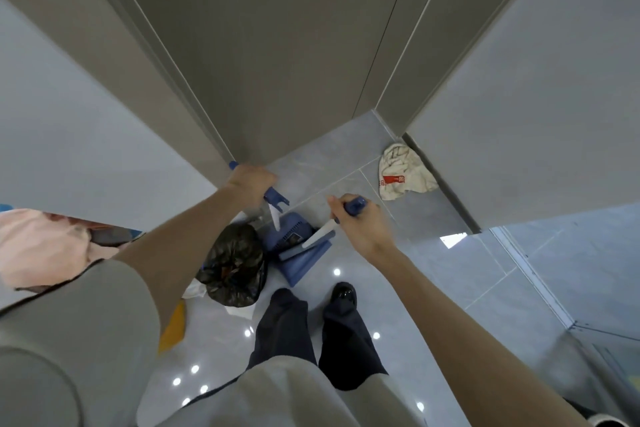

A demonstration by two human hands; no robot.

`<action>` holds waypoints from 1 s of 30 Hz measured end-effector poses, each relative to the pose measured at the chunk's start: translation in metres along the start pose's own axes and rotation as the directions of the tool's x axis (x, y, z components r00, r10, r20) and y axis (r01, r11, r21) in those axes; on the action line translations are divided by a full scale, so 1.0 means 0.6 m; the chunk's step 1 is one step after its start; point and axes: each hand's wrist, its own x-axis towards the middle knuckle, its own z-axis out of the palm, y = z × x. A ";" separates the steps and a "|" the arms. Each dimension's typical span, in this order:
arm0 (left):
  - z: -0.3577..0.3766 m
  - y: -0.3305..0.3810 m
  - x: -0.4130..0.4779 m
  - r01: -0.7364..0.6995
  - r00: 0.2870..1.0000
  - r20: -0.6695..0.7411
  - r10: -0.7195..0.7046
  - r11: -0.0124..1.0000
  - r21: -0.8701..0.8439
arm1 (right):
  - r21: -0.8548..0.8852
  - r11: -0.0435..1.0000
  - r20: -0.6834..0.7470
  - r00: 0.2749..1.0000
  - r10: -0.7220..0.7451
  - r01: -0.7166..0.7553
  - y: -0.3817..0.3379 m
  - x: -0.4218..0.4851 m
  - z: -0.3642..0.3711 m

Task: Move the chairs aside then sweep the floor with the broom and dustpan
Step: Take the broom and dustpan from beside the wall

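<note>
Grey wall panels [277, 45] rise straight ahead, seen from above and steeply down, with paler off-white walls [536, 97] closing in on both sides to form a narrow corner. Below them lies a glossy grey tiled floor [450, 270], bright with small round reflections of ceiling lights.

At the bottom of the view are the person's pale sleeves, dark trousers [284, 329] and one shiny black shoe [343, 295], standing on the tiles. Just left of the legs sits a black rubbish bag [230, 263], crumpled and open at the top. A yellow object [173, 326] shows partly behind the left arm; what it is cannot be told.

Touching the bag's right side, a blue dustpan [289, 236] rests on the floor in front of the feet, with the blue head of the broom [304, 267] lying against it. White shafts rise from both towards the hands.

The left hand [251, 184] is curled tight round a blue handle above the dustpan. The right hand [363, 224], just right of it, is wrapped round the broom's blue grip, directly above the broom head.

Further right, against the wall's foot, lies a crumpled white cloth [401, 172] with red print, well apart from both hands.
</note>
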 end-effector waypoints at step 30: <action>0.092 0.415 -0.375 0.551 0.443 0.179 -0.878 0.109 -0.828 | -0.061 0.712 0.495 0.641 -0.587 0.699 -0.070 -0.237 -0.051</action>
